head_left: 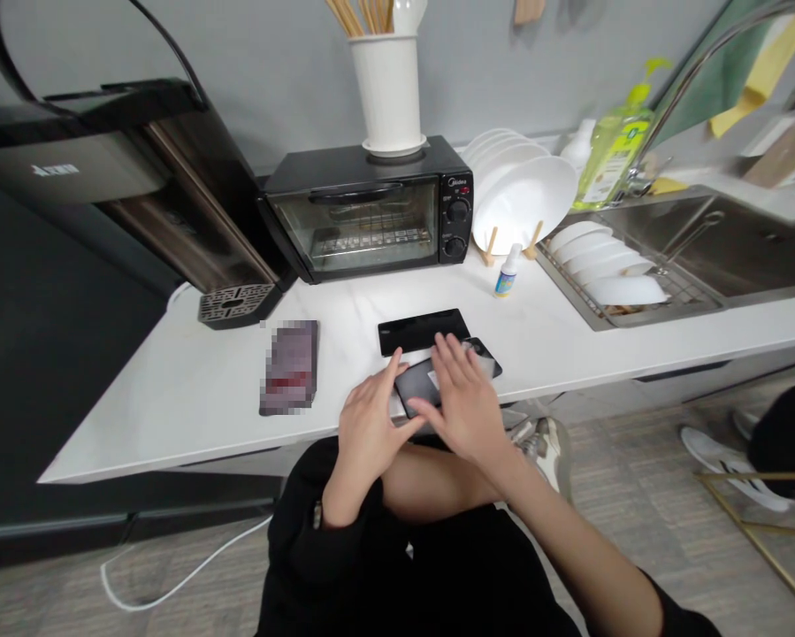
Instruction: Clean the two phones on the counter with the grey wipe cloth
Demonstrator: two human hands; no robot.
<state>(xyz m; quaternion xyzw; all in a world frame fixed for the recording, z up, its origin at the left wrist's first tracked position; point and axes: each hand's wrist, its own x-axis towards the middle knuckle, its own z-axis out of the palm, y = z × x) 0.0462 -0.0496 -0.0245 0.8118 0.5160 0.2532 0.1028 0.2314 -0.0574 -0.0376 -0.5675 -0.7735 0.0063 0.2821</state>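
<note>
Right hand (467, 398) spread flat across a black smartphone (418, 387) at the countertop's (198, 389) front edge, a person frames its end with wide-set left thumb and forefinger, the left hand (369, 429) alongside. Apparently mid-press or wipe, the work now calls for steadying the phone.

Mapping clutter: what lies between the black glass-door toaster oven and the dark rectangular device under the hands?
A glossy black rectangular phone-like slab, flat on the white countertop; the head view shows it.

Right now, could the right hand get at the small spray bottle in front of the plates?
Probably yes: the right hand lies over a dark phone, and nothing upright stands between that hand and the spray bottle.
</note>
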